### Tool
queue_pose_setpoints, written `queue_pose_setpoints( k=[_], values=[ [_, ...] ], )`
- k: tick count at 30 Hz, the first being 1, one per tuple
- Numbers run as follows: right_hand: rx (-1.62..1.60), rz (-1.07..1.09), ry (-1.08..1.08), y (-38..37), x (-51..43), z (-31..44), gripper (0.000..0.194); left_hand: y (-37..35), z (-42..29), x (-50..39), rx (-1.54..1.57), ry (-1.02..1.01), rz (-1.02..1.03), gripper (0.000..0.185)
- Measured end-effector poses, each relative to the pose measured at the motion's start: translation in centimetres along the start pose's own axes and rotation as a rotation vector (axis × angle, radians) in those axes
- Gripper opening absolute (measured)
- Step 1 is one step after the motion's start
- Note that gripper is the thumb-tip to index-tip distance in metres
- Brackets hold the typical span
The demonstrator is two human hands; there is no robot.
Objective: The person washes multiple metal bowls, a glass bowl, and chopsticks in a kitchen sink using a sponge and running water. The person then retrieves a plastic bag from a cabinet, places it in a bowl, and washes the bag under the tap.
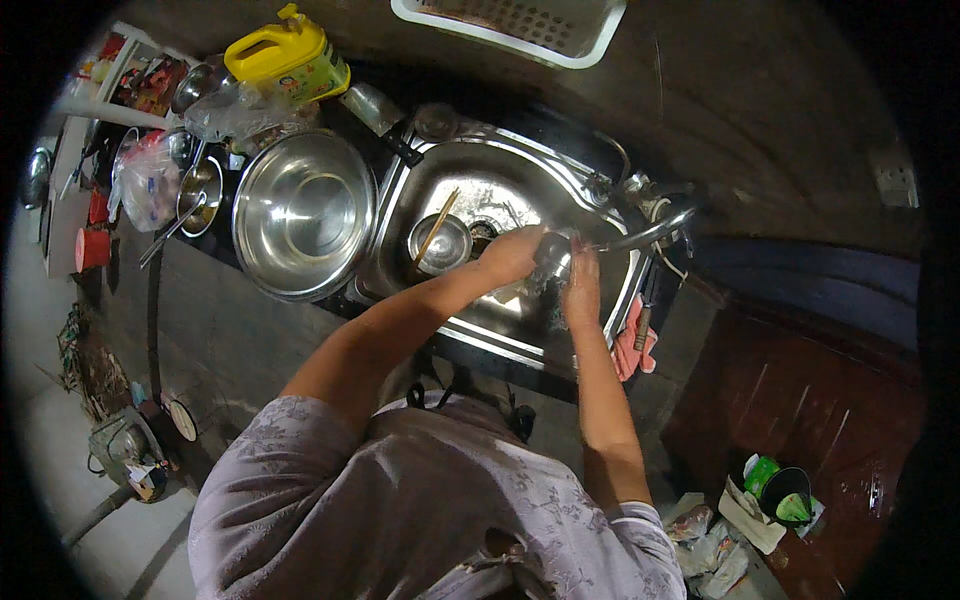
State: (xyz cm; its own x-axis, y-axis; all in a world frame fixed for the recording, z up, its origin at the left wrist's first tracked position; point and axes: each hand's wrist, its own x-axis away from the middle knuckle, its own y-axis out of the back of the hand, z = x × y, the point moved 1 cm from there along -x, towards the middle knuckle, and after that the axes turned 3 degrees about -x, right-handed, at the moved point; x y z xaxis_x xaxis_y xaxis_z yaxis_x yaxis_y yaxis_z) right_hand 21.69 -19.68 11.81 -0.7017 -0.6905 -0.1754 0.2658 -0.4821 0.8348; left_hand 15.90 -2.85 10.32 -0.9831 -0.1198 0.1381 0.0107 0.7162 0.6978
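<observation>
Both of my hands are over the stainless steel sink, under the curved faucet. Between them is a shiny rounded metal bowl, blurred by water. My left hand grips its left side, while my right hand is on its right side, close to the spout. The fingers of both hands are partly hidden. Left of my left hand, a small metal bowl rests on the sink bottom by the drain. Chopsticks lean across that small bowl.
Left of the sink stands a large steel basin. A cleaver lies at the sink's back left corner, near a yellow jug. A pink cloth hangs at the right edge. A white plastic basket is beyond the sink.
</observation>
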Motion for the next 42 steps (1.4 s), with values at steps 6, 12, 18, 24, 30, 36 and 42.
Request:
queue_pose_setpoints(
  k=[6, 12, 18, 24, 30, 36, 42],
  values=[
    [0.222, 0.063, 0.178, 3.2, -3.0, 1.5, 0.060, 2.3, -3.9, -1.3, -0.262, -0.167, -0.140, 0.051],
    [0.393, 0.141, -0.110, 1.9, -2.1, 1.6, 0.062, 11.5, -2.4, -1.7, -0.391, -0.311, -0.298, 0.043],
    [-0.333, 0.434, -0.266, -11.5, 0.7, 1.0, 0.039, 25.2, 5.8, 9.0, -0.436, 0.068, -0.760, 0.062],
    [-0.802, 0.512, -0.758, -27.9, -0.9, 6.3, 0.045, 26.2, 20.6, 21.9, 0.665, 0.896, -0.704, 0.054],
    [-1.100, 0.522, -1.130, -32.8, -2.8, 8.8, 0.040, 25.5, 23.5, 23.7, -0.204, 1.063, -0.272, 0.065],
    [-1.780, -0.244, -1.270, -22.4, -2.5, 5.1, 0.016, 23.6, 10.5, 18.2, -0.512, 0.224, -0.529, 0.035],
    [-1.986, -0.601, -1.021, -8.6, -1.5, 1.6, 0.016, 6.0, 0.7, 5.7, 0.224, 0.199, 0.070, 0.046]
  ],
)
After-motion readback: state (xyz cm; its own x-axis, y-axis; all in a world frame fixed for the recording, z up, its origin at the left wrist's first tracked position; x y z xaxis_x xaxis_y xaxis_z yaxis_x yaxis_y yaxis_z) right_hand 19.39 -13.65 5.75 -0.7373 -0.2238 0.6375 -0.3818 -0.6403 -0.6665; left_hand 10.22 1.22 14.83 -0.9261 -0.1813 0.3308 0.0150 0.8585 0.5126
